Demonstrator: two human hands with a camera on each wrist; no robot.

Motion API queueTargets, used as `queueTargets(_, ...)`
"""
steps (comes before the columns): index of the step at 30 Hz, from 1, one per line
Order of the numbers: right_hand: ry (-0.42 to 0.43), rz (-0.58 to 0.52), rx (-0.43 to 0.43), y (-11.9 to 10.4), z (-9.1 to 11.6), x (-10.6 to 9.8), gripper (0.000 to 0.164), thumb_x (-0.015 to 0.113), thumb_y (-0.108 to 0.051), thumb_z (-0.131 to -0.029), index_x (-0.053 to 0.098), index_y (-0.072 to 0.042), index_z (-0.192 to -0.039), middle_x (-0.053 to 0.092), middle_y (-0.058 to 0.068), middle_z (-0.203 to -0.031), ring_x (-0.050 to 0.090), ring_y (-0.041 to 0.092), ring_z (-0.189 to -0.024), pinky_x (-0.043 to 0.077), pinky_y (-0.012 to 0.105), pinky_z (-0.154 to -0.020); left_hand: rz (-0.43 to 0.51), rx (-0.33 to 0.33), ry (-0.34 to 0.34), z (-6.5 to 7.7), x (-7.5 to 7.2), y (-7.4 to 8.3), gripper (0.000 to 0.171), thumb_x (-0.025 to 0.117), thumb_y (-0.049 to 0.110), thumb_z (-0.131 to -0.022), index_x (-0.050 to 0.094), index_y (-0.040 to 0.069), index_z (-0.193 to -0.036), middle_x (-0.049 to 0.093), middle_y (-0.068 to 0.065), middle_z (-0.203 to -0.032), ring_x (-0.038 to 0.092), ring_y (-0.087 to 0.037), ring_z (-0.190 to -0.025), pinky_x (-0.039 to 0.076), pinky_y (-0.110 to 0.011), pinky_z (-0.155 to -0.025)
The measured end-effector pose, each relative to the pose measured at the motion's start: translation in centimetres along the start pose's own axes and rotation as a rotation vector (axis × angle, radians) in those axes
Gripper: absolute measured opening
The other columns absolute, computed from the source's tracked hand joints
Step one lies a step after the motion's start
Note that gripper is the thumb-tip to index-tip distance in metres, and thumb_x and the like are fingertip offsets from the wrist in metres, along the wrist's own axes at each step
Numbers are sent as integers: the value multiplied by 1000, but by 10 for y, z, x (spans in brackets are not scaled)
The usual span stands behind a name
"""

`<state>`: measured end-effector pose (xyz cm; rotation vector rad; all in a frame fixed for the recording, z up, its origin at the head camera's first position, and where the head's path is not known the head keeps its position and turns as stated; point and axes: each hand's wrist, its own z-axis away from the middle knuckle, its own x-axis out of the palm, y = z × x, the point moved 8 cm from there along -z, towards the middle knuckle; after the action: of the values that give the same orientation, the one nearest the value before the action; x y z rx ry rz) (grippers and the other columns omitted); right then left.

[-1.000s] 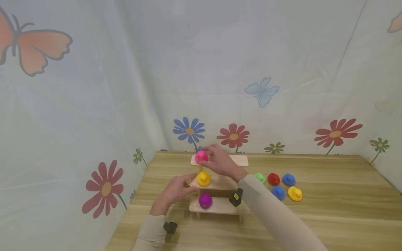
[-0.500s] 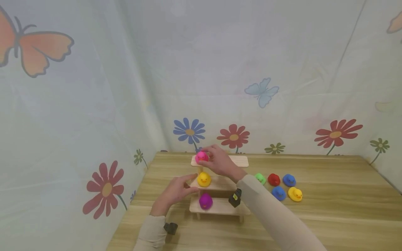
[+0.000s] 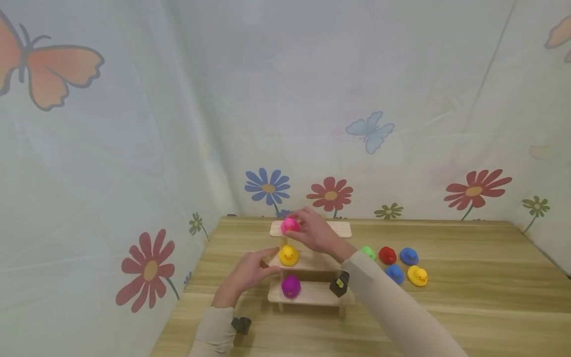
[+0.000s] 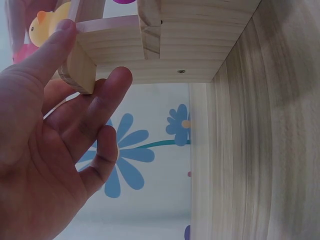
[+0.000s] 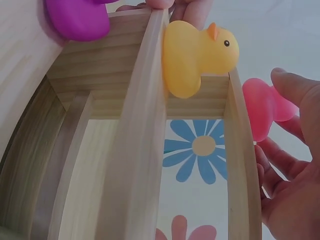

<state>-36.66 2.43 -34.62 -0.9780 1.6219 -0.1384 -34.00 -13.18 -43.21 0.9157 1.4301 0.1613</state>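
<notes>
Head view showed a three-tier wooden stand (image 3: 314, 293) on a wood-grain table (image 3: 482, 292), with a person's two hands at it. The right hand (image 3: 316, 233) reached over the top tier and grasped a pink duck (image 3: 290, 226) near the left end of the stand, thumb and fingers curved around it; from the right wrist, the duck's base appeared against the edge of the top board. The left hand (image 3: 247, 272) gripped the left end of the stand's middle tier, and from the left wrist its thumb lay over the board's edge with fingers bent on the other side. Just beside that thumb, on the stand's middle tier, sat a yellow duck (image 3: 289, 255), and near the left end of the stand's bottom tier sat a purple duck (image 3: 291, 286). To the right of the stand, on the table, were a green duck (image 3: 368, 252) partly hidden by the right sleeve (image 3: 388, 297), a red duck (image 3: 387, 255), a rear blue duck (image 3: 409, 256), a front blue duck (image 3: 394, 273) and a second yellow duck (image 3: 417, 275). Behind the stand hung a pale cloth (image 3: 290, 89) printed with flowers and butterflies
</notes>
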Motion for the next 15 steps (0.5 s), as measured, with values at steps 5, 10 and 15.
queueTargets(5, 8, 6, -36, 0, 9, -8, 40, 72, -34, -83, 62, -14, -116, 54, 1, -108, 57, 17, -94, 51, 27, -78, -5, 4, 7, 0, -1, 0, 65, 64, 48, -84, 50, 13, -137, 56, -8, -130, 61, -10, -76, 50, -23, -64)
queueTargets(10, 29, -3, -53, 3, 18, -19, 37, 71, -32, -84, 61, -15, -115, 55, 0, -110, 57, 17, -93, 51, 29, -78, 9, -17, 4, 0, 0, -2, 66, 64, 49, -83, 49, 15, -137, 57, -8, -129, 61, -9, -76, 50, -24, -64)
queueTargets(15, 61, 4, -61, 7, 30, -30, 34, 72, -30, -83, 62, -18, -113, 55, -1, -112, 55, 17, -95, 50, 34, -78, 7, -27, 5, 0, 0, -3, 67, 64, 50, -82, 49, 15, -137, 58, -8, -127, 60, -9, -75, 50, -24, -62)
